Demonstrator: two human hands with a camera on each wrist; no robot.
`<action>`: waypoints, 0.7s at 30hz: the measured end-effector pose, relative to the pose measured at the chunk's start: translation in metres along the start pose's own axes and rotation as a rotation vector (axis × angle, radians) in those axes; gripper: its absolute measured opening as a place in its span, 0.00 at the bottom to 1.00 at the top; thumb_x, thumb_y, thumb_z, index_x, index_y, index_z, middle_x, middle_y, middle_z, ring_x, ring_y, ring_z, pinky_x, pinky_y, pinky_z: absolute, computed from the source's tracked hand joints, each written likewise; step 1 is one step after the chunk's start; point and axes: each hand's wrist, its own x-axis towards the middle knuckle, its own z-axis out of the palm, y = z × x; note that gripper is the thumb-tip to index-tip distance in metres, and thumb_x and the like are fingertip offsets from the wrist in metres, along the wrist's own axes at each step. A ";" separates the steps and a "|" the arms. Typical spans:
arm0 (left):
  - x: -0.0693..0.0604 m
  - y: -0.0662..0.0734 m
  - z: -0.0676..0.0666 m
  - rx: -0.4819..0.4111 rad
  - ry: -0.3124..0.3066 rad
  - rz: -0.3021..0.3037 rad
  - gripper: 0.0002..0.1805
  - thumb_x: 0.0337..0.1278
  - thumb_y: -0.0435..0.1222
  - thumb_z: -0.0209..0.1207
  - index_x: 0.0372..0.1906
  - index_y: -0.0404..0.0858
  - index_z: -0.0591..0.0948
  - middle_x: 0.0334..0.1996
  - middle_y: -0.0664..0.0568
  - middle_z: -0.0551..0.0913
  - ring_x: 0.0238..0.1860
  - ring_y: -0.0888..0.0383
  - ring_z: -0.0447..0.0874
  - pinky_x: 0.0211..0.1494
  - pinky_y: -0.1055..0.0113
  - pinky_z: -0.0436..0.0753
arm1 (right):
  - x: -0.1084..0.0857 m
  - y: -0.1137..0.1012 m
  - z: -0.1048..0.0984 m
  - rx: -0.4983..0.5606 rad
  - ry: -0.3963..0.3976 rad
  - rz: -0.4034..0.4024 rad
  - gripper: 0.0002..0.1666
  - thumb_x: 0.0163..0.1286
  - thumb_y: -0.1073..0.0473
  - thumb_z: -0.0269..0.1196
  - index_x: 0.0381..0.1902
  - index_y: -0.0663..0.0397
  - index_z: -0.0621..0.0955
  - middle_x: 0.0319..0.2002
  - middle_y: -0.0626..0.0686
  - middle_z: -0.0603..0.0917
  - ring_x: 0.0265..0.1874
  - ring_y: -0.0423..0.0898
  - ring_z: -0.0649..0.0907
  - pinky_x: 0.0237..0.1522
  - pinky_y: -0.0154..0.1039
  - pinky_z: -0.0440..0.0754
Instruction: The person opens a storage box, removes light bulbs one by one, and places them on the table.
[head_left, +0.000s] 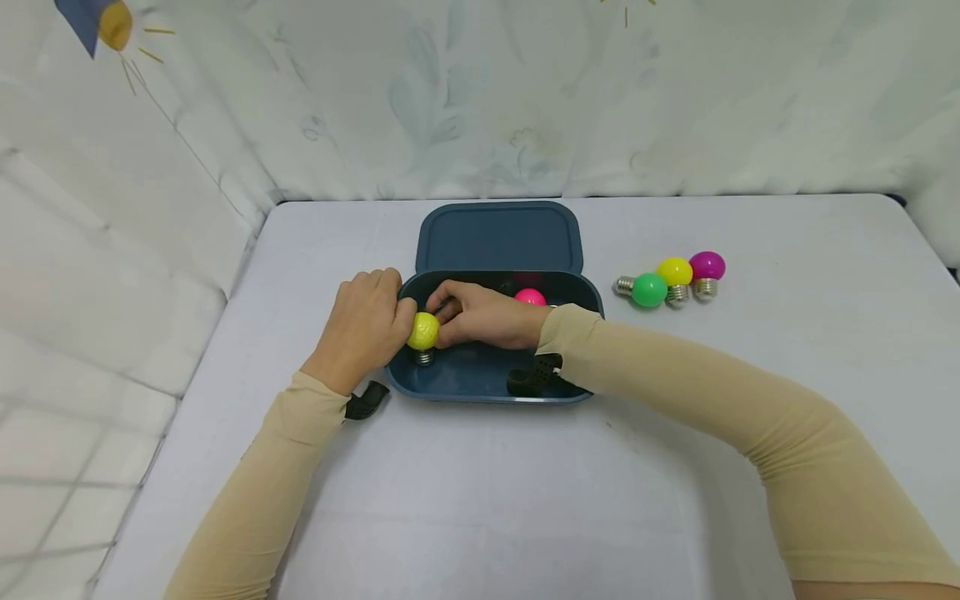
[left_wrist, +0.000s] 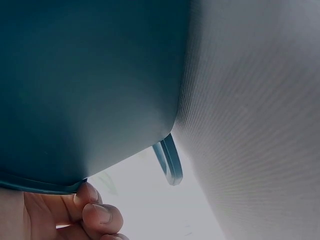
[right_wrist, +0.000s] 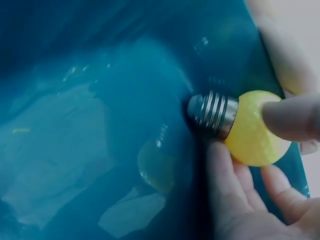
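A dark blue plastic box point(head_left: 457, 379) stands on the table. My left hand point(head_left: 366, 321) grips its left rim, and the left wrist view shows fingers point(left_wrist: 102, 215) curled against the outside. Inside the box, my right hand point(head_left: 487, 315) holds a yellow light bulb point(head_left: 423, 331) at the left end. The right wrist view shows digits round the bulb's yellow globe point(right_wrist: 252, 142), with its metal screw base point(right_wrist: 212, 111) bare. The left thumb lies close to the bulb; whether it touches cannot be told. A pink bulb point(head_left: 530, 297) lies deeper in the box, partly hidden by the right hand.
The box's lid point(head_left: 498, 237) lies flat behind it. Right of the box, a green bulb point(head_left: 649, 290), another yellow bulb point(head_left: 675, 272) and a purple bulb point(head_left: 707, 266) lie close together on the white tablecloth point(head_left: 525, 492). A patterned curtain point(head_left: 487, 100) hangs behind the table.
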 end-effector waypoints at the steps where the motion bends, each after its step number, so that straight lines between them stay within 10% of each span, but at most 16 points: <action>1: 0.000 0.000 0.000 0.000 0.000 0.001 0.12 0.62 0.34 0.45 0.24 0.35 0.69 0.18 0.47 0.65 0.21 0.47 0.65 0.29 0.60 0.61 | 0.000 0.000 0.000 -0.031 -0.005 -0.012 0.27 0.65 0.67 0.65 0.61 0.59 0.70 0.57 0.61 0.81 0.52 0.47 0.83 0.60 0.38 0.84; 21: 0.000 0.002 -0.001 0.009 0.017 0.011 0.12 0.62 0.34 0.44 0.23 0.35 0.68 0.18 0.47 0.65 0.20 0.47 0.64 0.28 0.60 0.60 | 0.001 0.000 0.002 0.009 0.071 -0.034 0.24 0.70 0.63 0.66 0.60 0.60 0.73 0.51 0.59 0.82 0.43 0.44 0.85 0.53 0.35 0.86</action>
